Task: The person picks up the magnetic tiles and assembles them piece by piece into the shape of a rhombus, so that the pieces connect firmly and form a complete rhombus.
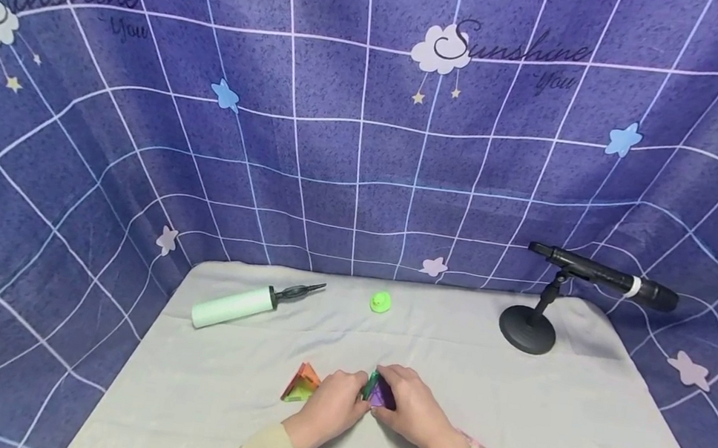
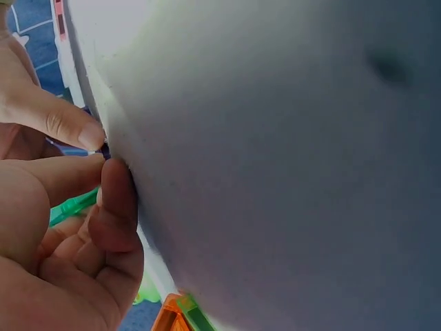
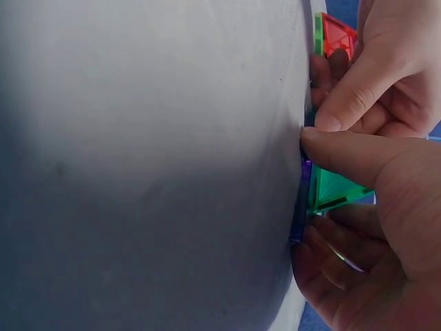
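At the front middle of the table, both hands meet over a green magnetic tile (image 1: pixel 370 384) and a purple magnetic tile (image 1: pixel 381 395). My left hand (image 1: pixel 332 404) grips the green one, its thumb low near the tabletop. Curled round the purple tile from the right is my right hand (image 1: pixel 411 410). In the right wrist view the purple tile (image 3: pixel 300 207) lies flat on the cloth while the green triangle (image 3: pixel 337 186) stands up along it. Both thumbs come together at the near corner, and fingers hide parts of both tiles.
Left of my left hand stands a small orange and yellow-green tile shape (image 1: pixel 300 385). A pink piece (image 1: pixel 476 445) lies by my right wrist. Farther back are a pale green hand pump (image 1: pixel 234 307), a green toy duck (image 1: pixel 380 301) and a microphone on a stand (image 1: pixel 528 328).
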The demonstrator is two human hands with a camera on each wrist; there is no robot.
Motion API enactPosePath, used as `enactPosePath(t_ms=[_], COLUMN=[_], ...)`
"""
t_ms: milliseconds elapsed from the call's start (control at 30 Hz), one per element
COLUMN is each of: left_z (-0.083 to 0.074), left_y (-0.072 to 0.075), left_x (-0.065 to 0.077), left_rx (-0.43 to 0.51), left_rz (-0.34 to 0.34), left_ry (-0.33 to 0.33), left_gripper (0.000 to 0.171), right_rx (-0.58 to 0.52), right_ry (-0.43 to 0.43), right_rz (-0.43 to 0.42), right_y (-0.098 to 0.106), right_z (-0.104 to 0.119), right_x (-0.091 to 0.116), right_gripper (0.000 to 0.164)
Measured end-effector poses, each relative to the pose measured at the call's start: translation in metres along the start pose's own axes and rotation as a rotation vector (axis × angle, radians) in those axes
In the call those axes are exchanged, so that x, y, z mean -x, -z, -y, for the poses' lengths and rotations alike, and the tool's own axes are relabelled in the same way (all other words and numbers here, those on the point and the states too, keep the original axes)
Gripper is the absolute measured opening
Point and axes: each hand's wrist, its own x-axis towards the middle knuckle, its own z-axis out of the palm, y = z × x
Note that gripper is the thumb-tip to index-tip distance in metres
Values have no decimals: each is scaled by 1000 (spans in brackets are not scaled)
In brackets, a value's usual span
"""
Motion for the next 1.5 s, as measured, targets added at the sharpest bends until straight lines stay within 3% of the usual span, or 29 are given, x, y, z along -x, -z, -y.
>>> enactPosePath(t_ms=[500,800,1300,1500], left_z=[3,2,0,1], left_y=[-3,0,2,2], left_x=[-1,-2,-3,-4], left_rx=[52,53,70,90], left_rz=[34,56,64,97], left_ry=[44,62,61,85], left_gripper=[25,24,26,21], right_rx=[-24,-11,40,36], right_ry=[4,-34,-136,-179], right_rz=[28,16,-36,-49], right_y=[7,22,51,59], right_z=[-5,-15,-40,-47], right_x=[9,21,66,85], right_gripper=[71,62,45,40])
